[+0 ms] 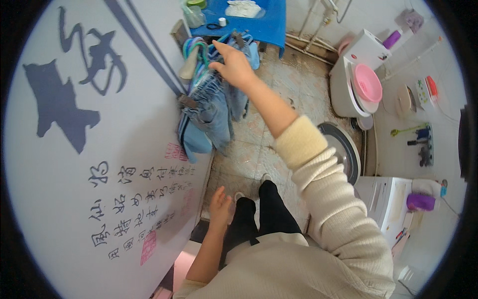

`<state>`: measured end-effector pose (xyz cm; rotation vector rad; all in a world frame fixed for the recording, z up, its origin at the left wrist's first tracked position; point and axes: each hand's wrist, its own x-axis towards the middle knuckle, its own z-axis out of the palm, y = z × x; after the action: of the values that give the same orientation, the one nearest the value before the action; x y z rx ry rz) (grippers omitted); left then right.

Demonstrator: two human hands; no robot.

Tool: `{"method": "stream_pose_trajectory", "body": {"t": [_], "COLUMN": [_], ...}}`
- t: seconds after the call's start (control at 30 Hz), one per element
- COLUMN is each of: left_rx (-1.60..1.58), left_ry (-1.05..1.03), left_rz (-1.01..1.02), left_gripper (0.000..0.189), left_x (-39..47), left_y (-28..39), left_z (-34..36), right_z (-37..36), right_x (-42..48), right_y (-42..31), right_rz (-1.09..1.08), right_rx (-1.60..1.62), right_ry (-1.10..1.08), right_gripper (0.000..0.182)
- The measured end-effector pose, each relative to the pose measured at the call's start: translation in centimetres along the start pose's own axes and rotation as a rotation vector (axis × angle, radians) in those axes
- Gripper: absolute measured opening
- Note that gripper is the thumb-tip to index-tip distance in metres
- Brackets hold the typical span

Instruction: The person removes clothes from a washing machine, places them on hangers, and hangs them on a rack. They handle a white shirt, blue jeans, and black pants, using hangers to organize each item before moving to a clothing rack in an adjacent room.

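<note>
My right hand point(236, 64) reaches over a bunch of coloured plastic hangers point(196, 46), index finger and thumb apart. I see nothing between those two; the other fingers are partly hidden. Below the hangers hang faded denim garments point(213, 110) with brown patches at the waistband, close against the white panel point(142, 123). A light-blue garment point(196, 144) with a dark striped edge shows underneath. Low beside my legs, my left hand point(219, 205) holds nothing, its fingers loosely spread.
A blue plastic table point(250, 28) carries a plastic bag point(195, 17), a small white cap point(222, 21) and white cloth point(242, 8). Wet-looking tiles point(242, 160) cover the floor. At right stand a toilet point(345, 89) holding a pink basin point(368, 83), a round-lidded appliance point(345, 153) and a white cabinet point(388, 198).
</note>
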<state>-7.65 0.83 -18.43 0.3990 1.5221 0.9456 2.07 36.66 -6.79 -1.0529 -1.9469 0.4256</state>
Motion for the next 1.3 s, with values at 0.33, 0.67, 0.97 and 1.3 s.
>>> {"method": "stream_pose_trajectory", "body": {"t": [0.33, 0.67, 0.97, 1.3], "left_rx": [0.232, 0.479, 0.547, 0.648], "left_ry": [-0.177, -0.408, -0.500, -0.582], "left_rz": [-0.145, -0.399, -0.583, -0.655], "left_gripper": [0.045, 0.042, 0.036, 0.032], "left_x": [1.3, 4.8, 2.2, -0.8], "left_y": [-4.2, -15.8, -31.4, -43.6], "left_z": [0.3, 5.2, 11.5, 17.6], "right_z": [1.0, -4.4, -14.9, -26.0], "right_x": [-33.4, -69.2, -89.5, -97.6], "right_y": [-1.6, 1.0, 11.9, 31.9], "right_rz": [0.616, 1.536, 1.857, 1.312], "right_rx": [0.188, -0.095, -0.150, -1.246], "right_ry": [0.113, 0.421, 1.004, 0.409], "right_gripper": [0.051, 0.040, 0.052, 0.075]}}
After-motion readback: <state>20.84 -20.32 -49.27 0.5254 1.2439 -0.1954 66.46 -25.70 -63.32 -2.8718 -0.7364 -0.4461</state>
